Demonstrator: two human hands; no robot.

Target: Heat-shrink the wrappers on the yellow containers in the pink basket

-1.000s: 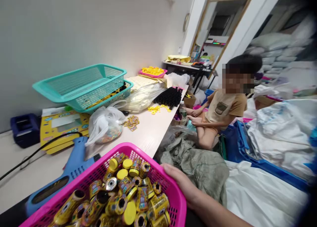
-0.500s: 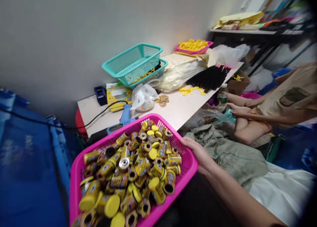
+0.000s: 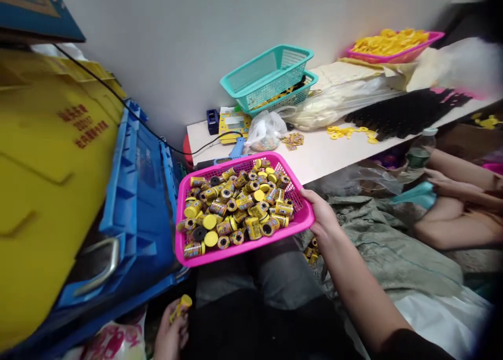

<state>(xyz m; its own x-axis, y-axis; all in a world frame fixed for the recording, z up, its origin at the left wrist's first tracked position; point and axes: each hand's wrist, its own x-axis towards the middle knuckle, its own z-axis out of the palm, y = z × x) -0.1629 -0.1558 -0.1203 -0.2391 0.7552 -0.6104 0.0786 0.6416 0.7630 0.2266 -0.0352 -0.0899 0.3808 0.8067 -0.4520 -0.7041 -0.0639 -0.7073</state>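
A pink plastic basket (image 3: 303,217) rests above my knees, heaped with small yellow printed cylinders (image 3: 253,228). Many have yellow caps; others show dark holes in their ends. My right hand (image 3: 323,214) is closed on the basket's right rim, fingers partly hidden behind it. Low on the left, beside my leg, my left hand (image 3: 172,329) is closed around one small yellow-capped cylinder (image 3: 183,305). That hand is apart from the basket.
Blue crates (image 3: 137,176) and a yellow bin (image 3: 43,192) stand close on the left. Teal baskets (image 3: 251,95), a plastic bag (image 3: 265,132) and black strips (image 3: 412,111) lie on the white table (image 3: 314,163). Grey sacking (image 3: 393,239) and a seated person's arm (image 3: 459,184) are at right.
My view has swung left, bringing the yellow bin in. The basket looks farther away and lower. My left hand has come into view with a cylinder; my right hand still grips the rim.
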